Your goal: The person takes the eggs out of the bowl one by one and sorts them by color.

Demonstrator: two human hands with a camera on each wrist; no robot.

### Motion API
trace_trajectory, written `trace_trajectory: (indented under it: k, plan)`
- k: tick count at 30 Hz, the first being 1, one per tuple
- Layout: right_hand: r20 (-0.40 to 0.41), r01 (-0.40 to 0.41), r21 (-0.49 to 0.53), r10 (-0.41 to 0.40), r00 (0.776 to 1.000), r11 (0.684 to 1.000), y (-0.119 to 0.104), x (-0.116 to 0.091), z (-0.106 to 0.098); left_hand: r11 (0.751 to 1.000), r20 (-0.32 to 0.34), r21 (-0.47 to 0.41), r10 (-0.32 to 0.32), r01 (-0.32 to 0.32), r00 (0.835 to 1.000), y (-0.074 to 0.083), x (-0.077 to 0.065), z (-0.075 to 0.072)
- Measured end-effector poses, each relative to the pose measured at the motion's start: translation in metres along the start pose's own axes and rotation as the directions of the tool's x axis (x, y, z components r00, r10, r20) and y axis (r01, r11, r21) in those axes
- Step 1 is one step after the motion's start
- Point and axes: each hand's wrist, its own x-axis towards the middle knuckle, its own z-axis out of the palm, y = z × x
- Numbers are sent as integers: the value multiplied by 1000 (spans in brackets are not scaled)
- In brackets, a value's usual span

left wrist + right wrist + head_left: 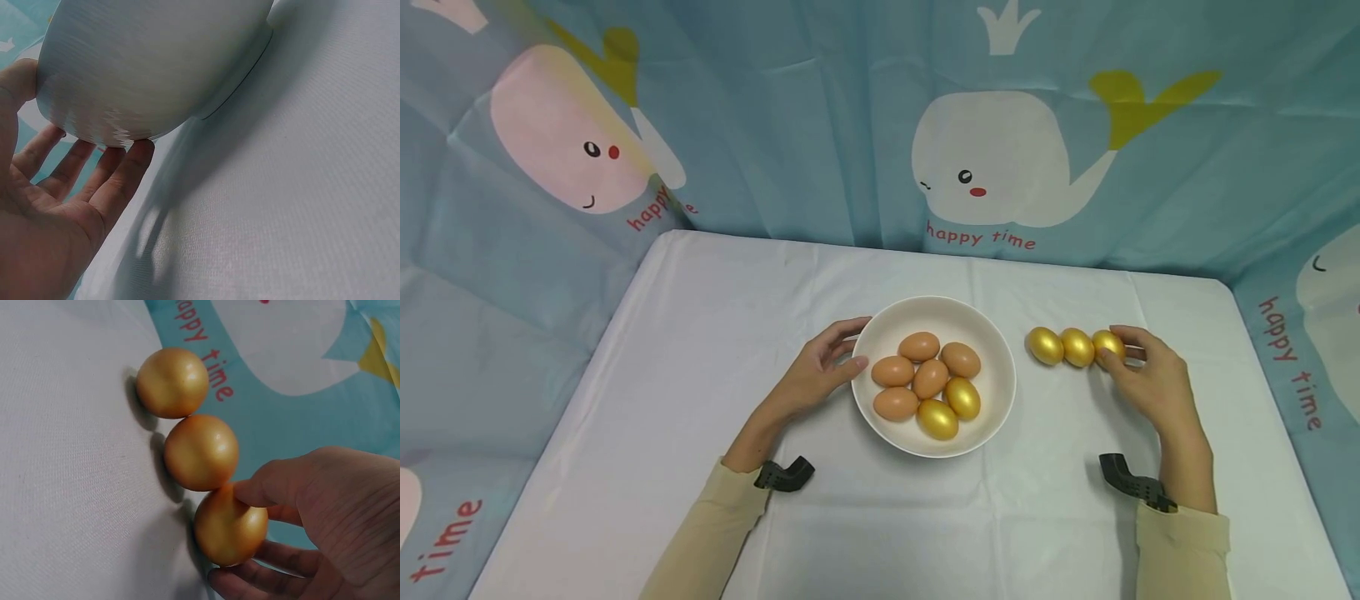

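A white bowl (pixel 934 447) stands mid-table. Inside it lie several brown eggs (pixel 892 372) and two golden eggs (pixel 937 419). My left hand (pixel 817 367) touches the bowl's left side, and in the left wrist view its spread fingertips rest against the outer wall. To the right of the bowl, three golden eggs form a row. The rightmost golden egg (pixel 230 528) is pinched by my right hand (pixel 1152 375), thumb on its near side and fingers behind. The middle golden egg (pixel 1077 347) and left golden egg (pixel 1045 346) lie right beside it.
A white cloth (pixel 880 533) covers the table. Blue curtains (pixel 820 133) with printed whales hang along the back and both sides. Each wrist wears a black strap mount; one mount (pixel 786 475) sits by the left cuff, another mount (pixel 1131 482) by the right.
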Motion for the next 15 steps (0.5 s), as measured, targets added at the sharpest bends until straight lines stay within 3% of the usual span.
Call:
trace_trajectory:
  k: [15]
  plan:
    - [-22,58,-25,-58,998,998,-1,-1,-3,1000,-6,12,-4,4,1000,0,0,1]
